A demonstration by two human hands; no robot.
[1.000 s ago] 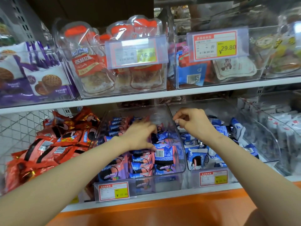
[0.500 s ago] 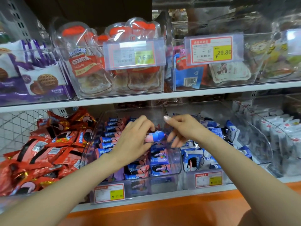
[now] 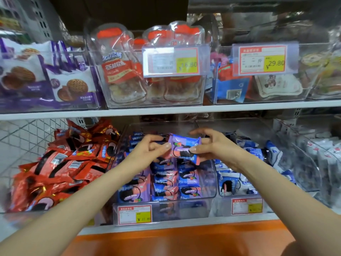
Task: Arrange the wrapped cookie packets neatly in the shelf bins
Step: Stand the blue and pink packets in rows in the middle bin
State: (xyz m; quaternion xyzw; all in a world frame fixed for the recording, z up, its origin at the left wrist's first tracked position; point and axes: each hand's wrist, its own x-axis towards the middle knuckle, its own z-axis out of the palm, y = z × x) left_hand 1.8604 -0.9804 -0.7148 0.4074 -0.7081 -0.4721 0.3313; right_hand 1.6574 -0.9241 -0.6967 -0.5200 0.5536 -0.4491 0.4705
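A purple-and-blue wrapped cookie packet is held flat above the middle clear bin on the lower shelf. My left hand pinches its left end and my right hand grips its right end. Below it the bin holds rows of matching purple and blue packets standing on edge. The bin to the right contains blue-and-white cookie packets.
Red cookie packets are piled loosely at the left beside a wire mesh. The upper shelf carries clear bins of snacks with price tags. Further white packets fill a bin at far right. An orange ledge runs below.
My left hand lifted one purple packet out of the middle bin. My right hand came left from the neighbouring bin and took hold of the packet's other end.
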